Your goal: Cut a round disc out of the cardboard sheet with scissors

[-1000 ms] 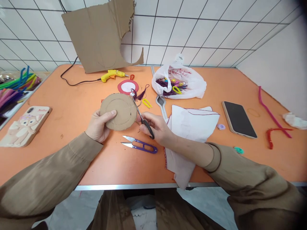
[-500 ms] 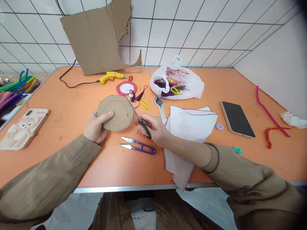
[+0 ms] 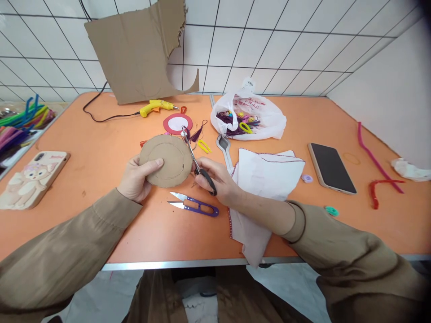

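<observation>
My left hand point(image 3: 139, 176) grips a round cardboard disc point(image 3: 171, 159) by its left edge, thumb on top. A pencil-like circle is drawn inside the disc's rim, with a small dark spot at the right. My right hand point(image 3: 215, 179) is closed around black-handled scissors point(image 3: 204, 176), their blades pointing up along the disc's right edge. Whether the blades touch the cardboard I cannot tell. Purple thread snips point(image 3: 194, 205) lie on the table below the disc. Behind it rests a red-rimmed white disc point(image 3: 177, 123) beside a dark purple tassel point(image 3: 198, 133) and a yellow clip-like piece point(image 3: 204, 146).
A yellow glue gun point(image 3: 156, 107) lies before a cut cardboard sheet point(image 3: 138, 54) leaning on the tiles. White cloth point(image 3: 266, 172), a plastic bag point(image 3: 269, 116) of tassels and a phone point(image 3: 332, 168) are to the right. A cartoon phone case point(image 3: 35, 179) lies left.
The cardboard disc has shifted slightly right and turned a little in my left hand. The scissors have moved slightly right and down, from over the disc's face to its right edge.
</observation>
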Demonstrator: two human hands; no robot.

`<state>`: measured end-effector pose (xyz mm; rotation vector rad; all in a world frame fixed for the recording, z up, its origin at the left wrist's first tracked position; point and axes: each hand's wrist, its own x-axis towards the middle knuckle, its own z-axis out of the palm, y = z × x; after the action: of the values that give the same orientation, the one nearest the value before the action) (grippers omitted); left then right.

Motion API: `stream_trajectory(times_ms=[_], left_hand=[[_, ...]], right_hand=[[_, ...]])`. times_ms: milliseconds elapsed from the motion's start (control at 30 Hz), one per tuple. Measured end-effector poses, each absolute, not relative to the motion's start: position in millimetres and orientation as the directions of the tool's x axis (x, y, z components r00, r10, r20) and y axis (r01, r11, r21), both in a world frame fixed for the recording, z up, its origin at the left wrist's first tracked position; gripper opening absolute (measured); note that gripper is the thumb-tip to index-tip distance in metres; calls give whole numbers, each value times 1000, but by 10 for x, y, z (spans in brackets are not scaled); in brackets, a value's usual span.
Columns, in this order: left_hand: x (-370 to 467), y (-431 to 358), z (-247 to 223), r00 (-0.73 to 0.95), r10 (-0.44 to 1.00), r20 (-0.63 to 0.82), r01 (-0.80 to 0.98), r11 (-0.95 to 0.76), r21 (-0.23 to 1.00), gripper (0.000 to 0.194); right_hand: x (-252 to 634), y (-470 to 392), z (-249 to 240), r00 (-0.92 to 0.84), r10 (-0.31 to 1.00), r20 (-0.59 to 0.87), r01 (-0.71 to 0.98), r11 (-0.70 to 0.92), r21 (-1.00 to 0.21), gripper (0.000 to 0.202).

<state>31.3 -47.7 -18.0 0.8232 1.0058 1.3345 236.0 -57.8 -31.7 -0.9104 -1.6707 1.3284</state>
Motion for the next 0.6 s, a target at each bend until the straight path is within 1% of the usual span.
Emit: stream_trajectory(times_ms=[267, 333, 400, 500, 600], left_hand=[[269, -448, -200, -35, 996, -80, -381, 60, 922, 47], [257, -446, -204, -18, 997, -80, -379, 67, 923, 43], [254, -452, -208, 7, 996, -87, -374, 83, 924, 37], [269, -474, -216, 71, 991, -111, -353, 129, 927, 30], [289, -491, -231, 154, 982, -110, -331, 156, 931, 31]], right_hand=[[2347, -589, -343, -389, 912, 134, 111, 191, -975, 21], [2346, -573, -350, -395, 905, 157, 70, 200, -977, 23], [2339, -549, -351, -404, 892, 202, -9, 216, -976, 25], [2315, -518, -340, -363, 895, 259, -102, 238, -966, 31], [2285, -504, -325, -329, 922, 206, -113, 178, -977, 34]])
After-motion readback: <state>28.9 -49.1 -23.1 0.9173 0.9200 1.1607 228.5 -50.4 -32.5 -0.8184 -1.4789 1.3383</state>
